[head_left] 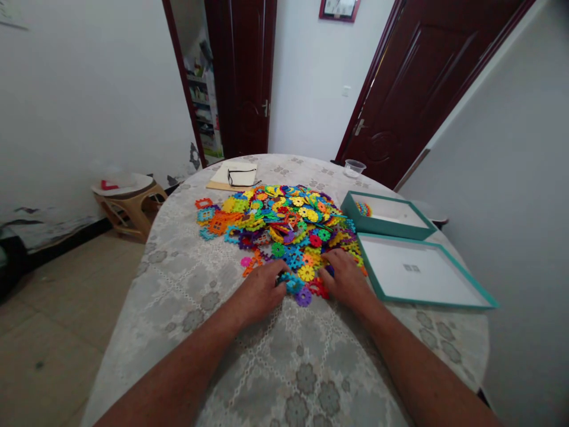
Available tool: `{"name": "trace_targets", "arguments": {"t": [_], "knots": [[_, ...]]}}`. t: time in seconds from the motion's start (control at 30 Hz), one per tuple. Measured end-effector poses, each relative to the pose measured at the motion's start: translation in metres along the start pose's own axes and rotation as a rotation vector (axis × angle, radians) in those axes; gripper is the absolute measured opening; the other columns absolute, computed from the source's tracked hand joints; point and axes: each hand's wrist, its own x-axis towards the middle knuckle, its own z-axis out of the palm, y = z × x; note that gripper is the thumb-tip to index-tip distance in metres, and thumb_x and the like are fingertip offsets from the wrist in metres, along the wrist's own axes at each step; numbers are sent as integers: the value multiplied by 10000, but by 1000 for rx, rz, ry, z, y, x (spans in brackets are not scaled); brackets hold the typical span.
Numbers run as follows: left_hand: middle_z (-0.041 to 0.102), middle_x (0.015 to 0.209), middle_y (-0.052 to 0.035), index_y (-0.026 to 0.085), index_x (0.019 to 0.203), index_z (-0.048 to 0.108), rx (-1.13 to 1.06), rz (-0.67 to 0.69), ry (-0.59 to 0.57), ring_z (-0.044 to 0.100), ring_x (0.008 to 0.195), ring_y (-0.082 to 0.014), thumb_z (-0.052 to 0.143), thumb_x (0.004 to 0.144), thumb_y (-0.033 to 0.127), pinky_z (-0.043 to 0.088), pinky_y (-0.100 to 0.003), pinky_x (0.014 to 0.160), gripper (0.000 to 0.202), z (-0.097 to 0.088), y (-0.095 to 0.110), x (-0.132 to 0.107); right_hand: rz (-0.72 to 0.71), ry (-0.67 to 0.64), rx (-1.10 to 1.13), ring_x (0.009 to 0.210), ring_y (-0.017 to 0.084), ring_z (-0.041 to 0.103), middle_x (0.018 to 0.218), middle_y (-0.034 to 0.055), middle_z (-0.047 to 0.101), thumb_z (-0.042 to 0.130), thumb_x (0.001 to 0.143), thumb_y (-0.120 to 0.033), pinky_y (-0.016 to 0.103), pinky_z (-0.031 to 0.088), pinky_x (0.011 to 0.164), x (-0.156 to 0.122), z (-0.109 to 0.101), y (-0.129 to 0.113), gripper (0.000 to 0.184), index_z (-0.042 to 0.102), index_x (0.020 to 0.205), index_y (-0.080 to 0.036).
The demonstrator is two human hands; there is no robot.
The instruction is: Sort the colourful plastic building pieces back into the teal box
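A heap of colourful plastic interlocking pieces (284, 216), many shaped like toothed discs, lies on the table. At its near edge, my left hand (264, 287) is curled, thumb and fingers closed around the edge of a light-blue toothed piece (292, 283). My right hand (345, 277) rests on the heap's near right side, thumb and fingers apart over several pieces; its fingertips are partly hidden. Between the hands lie a yellow disc (306, 273), a purple disc (303, 297) and a red piece (318, 289) near my right thumb.
A green-rimmed box (386, 225) with a small multicoloured item inside stands at the right. Nearer me lies its white-lined lid (415, 267). Glasses (242, 178) rest on a notebook (220, 176) at the back left; a clear plastic bowl (354, 168) stands at the far edge.
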Motion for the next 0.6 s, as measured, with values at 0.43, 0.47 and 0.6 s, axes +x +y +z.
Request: {"name": "trace_targets", "arguments": {"t": [0.43, 0.47, 0.6], "knots": [[765, 1016, -25, 260, 1023, 702, -25, 79, -24, 691, 938, -212, 558, 867, 133, 500, -322, 861, 248, 9, 7, -1, 4, -47, -109, 1037, 301, 598, 1082, 131, 635, 702, 935, -337, 430, 493, 933, 0, -4, -6, 235, 676, 1109, -181], [765, 1013, -25, 261, 1024, 703, -25, 80, -22, 691, 935, -213, 558, 864, 132, 500, -324, 859, 251, 9, 6, -1, 7, -58, -117, 1017, 293, 595, 1056, 120, 626, 702, 936, -343, 421, 493, 916, 0, -5, -7, 192, 669, 1047, -190], [764, 1003, -28, 262, 1038, 707, -21, 80, -7, 691, 930, -218, 556, 859, 127, 502, -328, 850, 271, 10, 4, -1, 7, -74, -131, 1010, 284, 586, 1052, 109, 608, 701, 938, -334, 405, 490, 899, -1, -5, -10, 157, 635, 993, -202]]}}
